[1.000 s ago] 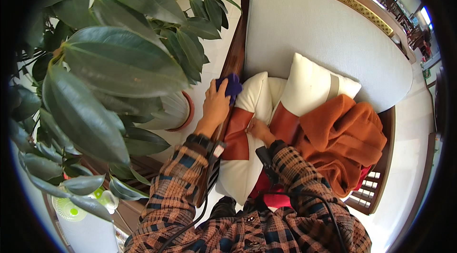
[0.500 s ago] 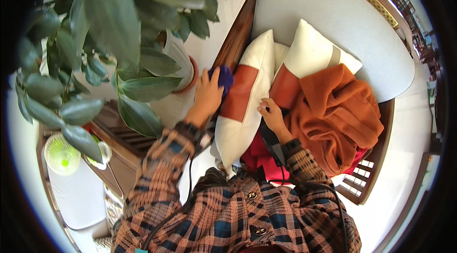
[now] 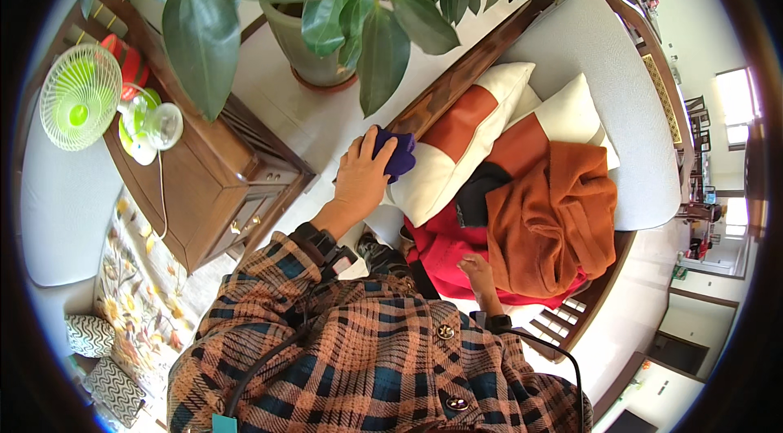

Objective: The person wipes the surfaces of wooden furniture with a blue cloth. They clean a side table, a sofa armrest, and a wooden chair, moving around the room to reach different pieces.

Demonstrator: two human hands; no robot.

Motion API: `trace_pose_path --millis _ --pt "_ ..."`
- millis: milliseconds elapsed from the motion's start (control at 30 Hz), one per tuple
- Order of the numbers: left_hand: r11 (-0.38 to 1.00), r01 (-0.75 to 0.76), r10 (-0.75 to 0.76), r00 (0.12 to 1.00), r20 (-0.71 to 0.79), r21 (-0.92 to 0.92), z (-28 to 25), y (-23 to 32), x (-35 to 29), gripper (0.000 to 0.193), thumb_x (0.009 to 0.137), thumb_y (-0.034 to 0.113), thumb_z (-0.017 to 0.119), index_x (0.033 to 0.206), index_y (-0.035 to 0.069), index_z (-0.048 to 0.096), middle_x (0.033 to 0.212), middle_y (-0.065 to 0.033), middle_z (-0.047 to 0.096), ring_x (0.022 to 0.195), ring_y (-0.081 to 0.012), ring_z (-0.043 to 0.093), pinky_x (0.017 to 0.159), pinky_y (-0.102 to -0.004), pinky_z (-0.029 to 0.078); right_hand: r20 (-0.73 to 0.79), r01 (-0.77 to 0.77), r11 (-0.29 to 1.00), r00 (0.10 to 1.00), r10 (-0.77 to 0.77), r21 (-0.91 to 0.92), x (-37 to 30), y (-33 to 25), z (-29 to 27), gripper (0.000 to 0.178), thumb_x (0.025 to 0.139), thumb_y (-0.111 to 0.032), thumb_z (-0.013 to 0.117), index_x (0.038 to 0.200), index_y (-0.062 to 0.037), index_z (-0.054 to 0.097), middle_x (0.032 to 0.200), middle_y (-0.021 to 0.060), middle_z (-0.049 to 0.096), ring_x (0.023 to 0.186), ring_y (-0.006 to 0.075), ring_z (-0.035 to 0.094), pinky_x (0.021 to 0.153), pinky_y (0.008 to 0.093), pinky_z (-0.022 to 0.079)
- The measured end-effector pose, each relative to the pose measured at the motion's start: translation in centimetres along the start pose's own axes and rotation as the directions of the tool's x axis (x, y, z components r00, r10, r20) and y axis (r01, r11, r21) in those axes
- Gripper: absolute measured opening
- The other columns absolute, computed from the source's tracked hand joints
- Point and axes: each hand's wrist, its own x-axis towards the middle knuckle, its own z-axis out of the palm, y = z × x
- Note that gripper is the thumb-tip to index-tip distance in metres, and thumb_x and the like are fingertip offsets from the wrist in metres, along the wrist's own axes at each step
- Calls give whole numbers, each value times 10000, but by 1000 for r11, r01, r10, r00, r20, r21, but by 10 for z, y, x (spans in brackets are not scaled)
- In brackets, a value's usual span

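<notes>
Seen from above, a person in an orange, black and blue plaid shirt (image 3: pixel 367 343) stood at one end of a dark wooden sofa. The left hand (image 3: pixel 361 178) reached forward with its grip closed around a bunched purple cloth (image 3: pixel 400 157), fingers spread over its near side. The cloth was at the near end of the sofa's wooden armrest (image 3: pixel 457 84), just beside a white cushion (image 3: pixel 465 139) with a reddish-brown panel.

The right hand (image 3: pixel 477 271) was lower and to the right, in front of a red cloth (image 3: pixel 440 249). Its grip was partly open, the fingers loosely bent, with nothing visible in it. Both wrists wore dark bands.

The white cushion lay slanted along the armrest. A second cushion (image 3: pixel 542 135) of the same pattern leaned to its right, against a pale grey backrest (image 3: pixel 612 90). A crumpled rust-orange cloth (image 3: pixel 550 221) overlapped that cushion and the red cloth, and a black item (image 3: pixel 481 192), hard to identify, lay between the white cushion and the rust-orange cloth.

Beyond the armrest, a large-leaved plant grew in a pale pot (image 3: pixel 306 50). To the left, a green and white fan (image 3: pixel 79 111) stood by a brown wooden cabinet (image 3: pixel 183 192).
</notes>
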Motion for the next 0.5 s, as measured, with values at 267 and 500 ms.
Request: trace_pose_path --millis 267,500 --pt "991 -7 8 1000 7 -136 5 -9 -6 632 792 111 663 1371 107 410 1416 -226 321 1192 -457 413 983 -504 389 96 125 987 989 -115 -105 -40 0 29 280 857 -148 654 1073 20 596 968 90 637 921 171 586 827 302 477" --pt "917 10 41 992 119 -399 30 -44 69 554 880 265 580 1387 133 397 1343 -198 463 1170 -382 510 974 -444 421 49 -35 983 998 45 -183 -95 48 53 339 838 -198 664 1092 18 599 942 127 661 897 196 610 809 310 477"
